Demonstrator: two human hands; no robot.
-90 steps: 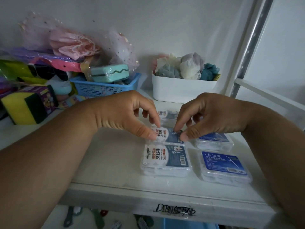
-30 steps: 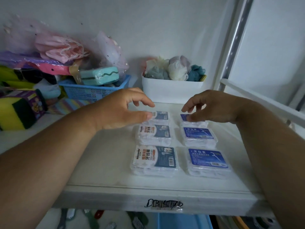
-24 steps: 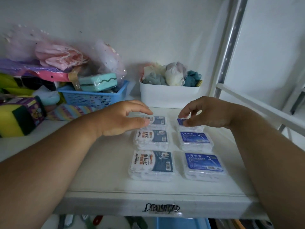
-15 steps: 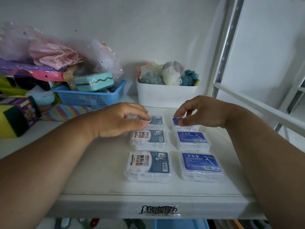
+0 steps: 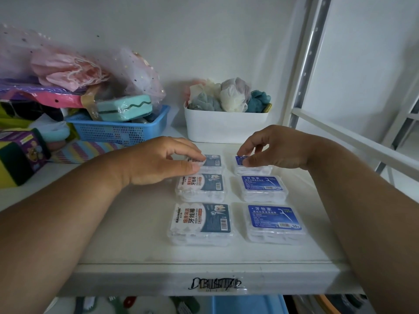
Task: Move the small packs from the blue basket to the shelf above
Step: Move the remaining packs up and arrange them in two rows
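Several small clear floss-pick packs lie in two columns on the white shelf point(image 5: 136, 234). The left column has white-and-navy labels, with a near pack point(image 5: 200, 223) and a middle pack point(image 5: 200, 188). Blue labels mark the right column's near pack point(image 5: 274, 223) and middle pack point(image 5: 263, 188). My left hand point(image 5: 158, 162) pinches the far left pack point(image 5: 213, 160) between thumb and fingers. My right hand point(image 5: 274, 147) pinches the far right pack point(image 5: 256, 169) the same way. Both far packs rest on the shelf. A corner of the blue basket point(image 5: 249, 304) shows below the shelf edge.
At the back left stands a blue mesh basket point(image 5: 118, 130) piled with sponges and pink netting. A white bin point(image 5: 226, 125) of bath puffs sits at the back centre. Sponges point(image 5: 18, 155) lie far left. A metal upright point(image 5: 303, 60) and rail border the right side.
Three seconds ago both hands held the middle left pack. They have since moved back, one to each far pack, and have barely shifted over the last second.
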